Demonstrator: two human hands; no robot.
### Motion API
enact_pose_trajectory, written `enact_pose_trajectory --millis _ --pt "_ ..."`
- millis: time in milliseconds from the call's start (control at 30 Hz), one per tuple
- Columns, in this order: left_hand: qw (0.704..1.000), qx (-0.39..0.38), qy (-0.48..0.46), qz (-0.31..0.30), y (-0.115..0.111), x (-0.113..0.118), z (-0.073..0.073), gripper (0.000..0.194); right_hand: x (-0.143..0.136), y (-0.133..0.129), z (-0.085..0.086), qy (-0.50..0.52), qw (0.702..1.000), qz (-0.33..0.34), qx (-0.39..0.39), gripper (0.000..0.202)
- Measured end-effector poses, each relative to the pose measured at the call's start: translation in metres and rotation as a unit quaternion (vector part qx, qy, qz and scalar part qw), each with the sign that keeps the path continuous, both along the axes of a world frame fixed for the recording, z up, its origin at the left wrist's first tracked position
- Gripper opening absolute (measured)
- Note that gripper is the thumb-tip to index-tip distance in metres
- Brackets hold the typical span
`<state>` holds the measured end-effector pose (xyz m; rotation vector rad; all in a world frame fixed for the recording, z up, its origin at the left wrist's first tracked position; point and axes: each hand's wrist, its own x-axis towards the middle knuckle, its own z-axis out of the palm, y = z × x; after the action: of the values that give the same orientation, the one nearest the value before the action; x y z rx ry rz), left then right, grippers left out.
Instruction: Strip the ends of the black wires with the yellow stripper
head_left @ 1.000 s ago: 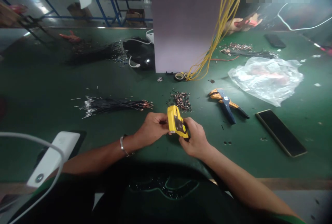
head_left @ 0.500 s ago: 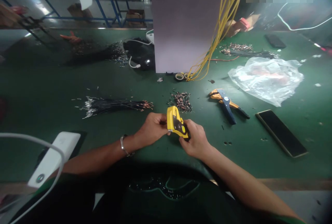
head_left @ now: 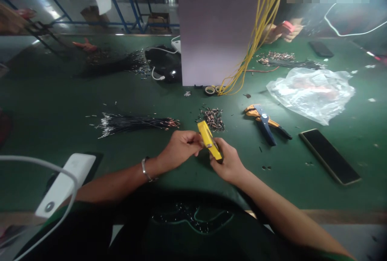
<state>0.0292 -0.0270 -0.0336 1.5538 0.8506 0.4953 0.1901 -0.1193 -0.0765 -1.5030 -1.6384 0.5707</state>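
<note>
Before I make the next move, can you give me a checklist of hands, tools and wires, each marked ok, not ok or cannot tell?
1. Right hand gripping the yellow hand tool: ok.
2. Left hand pinching a wire beside that tool: cannot tell, too small.
3. Black wire bundle lying together: ok.
4. Green tabletop free of loose offcuts: not ok, a pile lies beyond the tool.
5. Orange-and-blue wire-stripping pliers apart from both hands: ok.
</note>
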Motion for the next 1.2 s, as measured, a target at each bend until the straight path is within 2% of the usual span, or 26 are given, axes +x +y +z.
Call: enact_pose_trajectory --millis 100,233,333,533,700,1000,1200 --pt "0.999 0.040 0.020 0.027 0.009 -0.002 -0.001 0.012 0.004 0.001 0.005 0.157 0.983 0.038 -0.088 0.024" --pt "0.991 0.112 0.045 0.060 0.024 -0.007 0.004 0.015 0.011 0.003 0.005 0.369 0.909 0.112 -0.160 0.026" --pt "0.987 0.133 0.042 0.079 0.030 -0.010 0.009 0.015 0.013 0.004 0.003 0.443 0.867 0.138 -0.182 0.031" --pt "0.993 0.088 0.022 0.081 0.029 -0.011 0.011 0.018 0.011 0.006 0.003 0.477 0.840 0.158 -0.205 0.030" --pt "0.998 0.027 0.028 0.040 0.033 -0.011 0.014 0.016 0.010 0.007 0.005 0.497 0.819 0.176 -0.225 0.029" --pt "1.000 0.016 0.016 0.014 0.038 -0.013 0.012 0.015 0.010 0.005 0.007 0.531 0.786 0.207 -0.240 0.032" --pt "0.999 -0.048 0.005 0.006 0.043 -0.016 0.012 0.013 0.009 0.004 0.008 0.564 0.758 0.222 -0.241 0.034"
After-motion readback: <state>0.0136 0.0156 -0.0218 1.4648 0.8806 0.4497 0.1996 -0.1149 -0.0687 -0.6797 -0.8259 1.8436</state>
